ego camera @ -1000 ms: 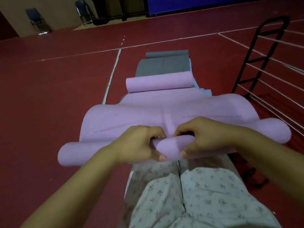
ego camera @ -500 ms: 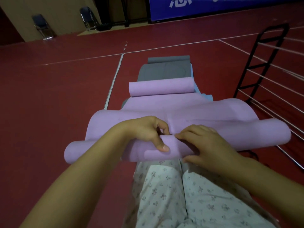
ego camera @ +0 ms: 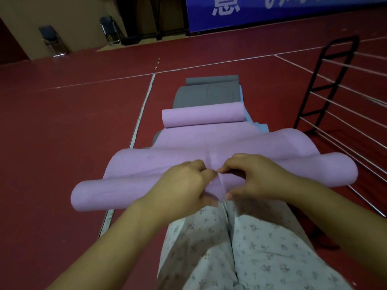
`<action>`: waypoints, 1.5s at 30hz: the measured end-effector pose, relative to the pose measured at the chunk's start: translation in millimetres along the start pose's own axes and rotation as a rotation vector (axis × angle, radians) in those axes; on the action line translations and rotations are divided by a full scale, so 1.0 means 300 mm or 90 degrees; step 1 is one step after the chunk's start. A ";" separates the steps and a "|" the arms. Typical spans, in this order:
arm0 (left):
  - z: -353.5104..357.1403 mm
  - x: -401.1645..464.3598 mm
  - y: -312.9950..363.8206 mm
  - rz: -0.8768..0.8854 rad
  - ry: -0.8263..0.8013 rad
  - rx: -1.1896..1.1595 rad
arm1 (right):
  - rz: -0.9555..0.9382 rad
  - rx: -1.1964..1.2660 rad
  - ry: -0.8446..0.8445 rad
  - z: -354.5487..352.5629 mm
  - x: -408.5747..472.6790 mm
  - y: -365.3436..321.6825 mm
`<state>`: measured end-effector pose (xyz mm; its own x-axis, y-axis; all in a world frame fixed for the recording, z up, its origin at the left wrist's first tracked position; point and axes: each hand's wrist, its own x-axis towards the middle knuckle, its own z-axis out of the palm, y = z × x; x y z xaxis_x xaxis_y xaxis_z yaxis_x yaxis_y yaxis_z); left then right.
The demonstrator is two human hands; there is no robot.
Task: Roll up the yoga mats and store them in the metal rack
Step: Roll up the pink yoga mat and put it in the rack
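Observation:
A pink yoga mat (ego camera: 146, 164) lies lengthwise ahead of my knees, its near end wound into a loose roll held up off the floor. My left hand (ego camera: 184, 185) and my right hand (ego camera: 253, 176) both grip the middle of that roll, fingers curled over the top and thumbs underneath. The mat's far end is curled into a second small roll (ego camera: 203, 117). Beneath it lie a grey mat (ego camera: 207, 95) and a blue mat (ego camera: 261, 127), only an edge of the blue one showing. The black metal rack (ego camera: 326, 86) with silver bars stands at the right.
The red sports floor (ego camera: 73, 126) with white lines spreads left and ahead. Folding chairs (ego camera: 52, 40) stand by the far wall, under a blue banner (ego camera: 272, 11). My patterned trousers (ego camera: 240, 248) fill the bottom of the view.
My right hand has gone from flat on the roll to curled around it, and both hands have turned the roll further. The view has tilted up slightly.

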<state>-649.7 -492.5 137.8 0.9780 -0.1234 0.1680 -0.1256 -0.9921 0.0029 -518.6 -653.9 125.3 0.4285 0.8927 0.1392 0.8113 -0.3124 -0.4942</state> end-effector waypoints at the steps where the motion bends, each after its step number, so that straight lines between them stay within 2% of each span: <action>1: 0.000 0.009 0.003 -0.011 -0.018 0.011 | 0.007 0.003 -0.015 -0.012 0.012 0.001; 4: 0.003 0.036 0.002 -0.028 -0.037 0.023 | 0.032 0.025 -0.073 -0.042 0.051 0.014; 7: -0.002 0.062 -0.031 -0.036 -0.039 -0.034 | 0.042 0.061 -0.119 -0.053 0.088 0.032; 13: -0.037 0.130 -0.072 -0.049 -0.083 -0.109 | 0.044 0.063 -0.160 -0.084 0.131 0.056; 17: -0.062 0.182 -0.095 -0.070 -0.146 -0.152 | 0.010 0.097 -0.082 -0.079 0.114 0.068; 21: -0.067 0.221 -0.136 -0.101 -0.209 -0.243 | -0.079 -0.004 0.048 -0.049 0.058 0.054; 23: -0.071 0.240 -0.154 -0.113 -0.243 -0.272 | -0.082 -0.058 0.085 -0.022 0.034 0.048; 27: -0.078 0.269 -0.181 -0.128 -0.295 -0.303 | -0.037 -0.135 0.106 0.033 0.020 0.053; 32: -0.090 0.270 -0.188 -0.151 -0.317 -0.326 | -0.027 -0.083 0.097 -0.005 0.056 0.050; 35: -0.082 0.233 -0.183 -0.142 -0.255 -0.278 | -0.007 -0.055 0.067 -0.027 0.078 0.047; 37: -0.053 0.182 -0.172 -0.121 -0.104 -0.214 | -0.005 -0.032 0.048 -0.041 0.095 0.051; 39: -0.003 0.120 -0.150 -0.056 0.084 -0.167 | -0.012 -0.021 0.028 -0.057 0.114 0.055; 40: 0.020 0.093 -0.139 -0.030 0.141 -0.155 | -0.009 -0.021 0.018 -0.065 0.123 0.055; 42: 0.054 0.065 -0.123 -0.010 0.173 -0.135 | 0.001 -0.025 -0.003 -0.078 0.136 0.052; 45: 0.055 0.070 -0.114 -0.012 0.149 -0.104 | 0.011 -0.022 -0.037 -0.085 0.155 0.060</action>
<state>-622.2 -461.5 124.9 0.9178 -0.0769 0.3895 -0.1511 -0.9749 0.1635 -474.0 -626.4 144.6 0.4198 0.9040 0.0806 0.8173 -0.3379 -0.4667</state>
